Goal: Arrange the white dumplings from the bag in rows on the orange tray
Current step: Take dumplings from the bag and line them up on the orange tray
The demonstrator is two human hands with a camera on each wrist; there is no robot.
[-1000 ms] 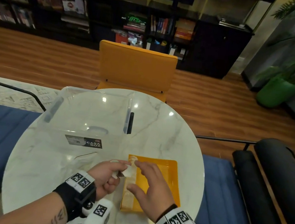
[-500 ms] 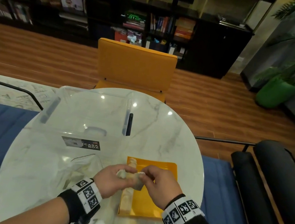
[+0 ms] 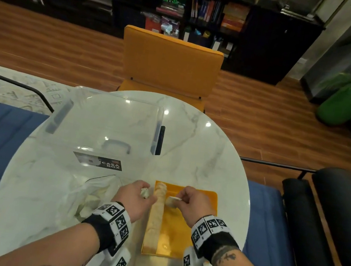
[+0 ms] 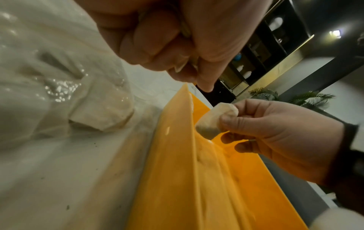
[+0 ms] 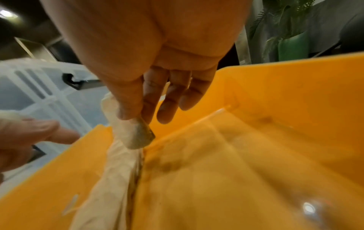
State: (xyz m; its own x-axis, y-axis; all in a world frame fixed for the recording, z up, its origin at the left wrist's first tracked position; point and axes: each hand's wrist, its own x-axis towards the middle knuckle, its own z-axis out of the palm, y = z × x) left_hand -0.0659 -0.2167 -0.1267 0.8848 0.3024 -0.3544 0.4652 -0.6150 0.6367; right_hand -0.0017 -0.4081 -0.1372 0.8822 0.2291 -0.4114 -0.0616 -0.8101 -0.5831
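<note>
A row of white dumplings (image 3: 156,215) lies along the left side of the orange tray (image 3: 189,236). Just right of that row, above the tray's far end, the right hand (image 3: 191,202) pinches one dumpling (image 3: 171,201) between thumb and forefinger. Left of the tray, the left hand (image 3: 136,197) curls round another dumpling (image 3: 145,192). Further left lies the clear bag (image 3: 91,197) with dumplings inside, and beyond it a clear storage box (image 3: 108,123), all on the marble table (image 3: 201,150)

A round white marble table (image 3: 201,150) carries an orange tray (image 3: 192,232), a clear bag (image 3: 91,197) and a clear storage box (image 3: 108,121).
</note>
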